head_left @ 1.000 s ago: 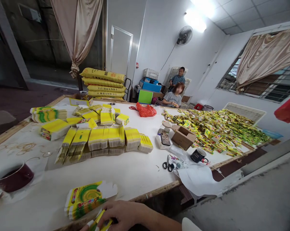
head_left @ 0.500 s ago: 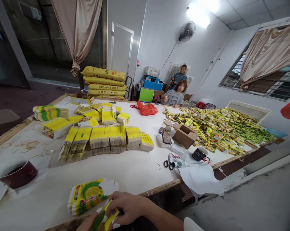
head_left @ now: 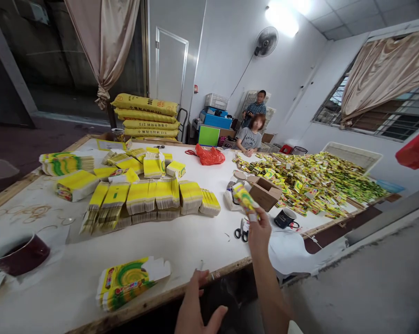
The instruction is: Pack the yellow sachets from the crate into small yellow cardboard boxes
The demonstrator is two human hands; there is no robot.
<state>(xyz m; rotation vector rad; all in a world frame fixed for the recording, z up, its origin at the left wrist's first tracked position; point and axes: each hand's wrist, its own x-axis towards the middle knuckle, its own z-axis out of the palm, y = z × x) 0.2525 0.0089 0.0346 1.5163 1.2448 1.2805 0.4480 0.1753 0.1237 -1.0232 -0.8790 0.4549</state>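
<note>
My right hand [head_left: 259,232] is stretched out over the table's front right. It grips a small yellow and green printed carton [head_left: 244,197] at its lower end. Low in the middle, at the wooden table edge, my left hand [head_left: 197,304] has its thumb and fingers apart and holds nothing; a pale tip shows on one finger. To its left lies a stack of flat yellow and green cartons [head_left: 126,283] with white flaps. Black-handled scissors [head_left: 241,232] lie beside my right wrist. The held carton partly covers a phone in a clear bag [head_left: 229,198].
Rows of bundled flat cartons [head_left: 138,197] stand at centre left, near a dark red cup [head_left: 25,260]. At right are an open cardboard box [head_left: 265,195], a black mug [head_left: 285,217] and a large heap of yellow-green cartons [head_left: 317,185]. A red bag [head_left: 209,155] lies behind; two people are beyond.
My right hand has swung from the front edge out to the right with the carton. My left hand has let go, moved right and opened. The view has shifted slightly.
</note>
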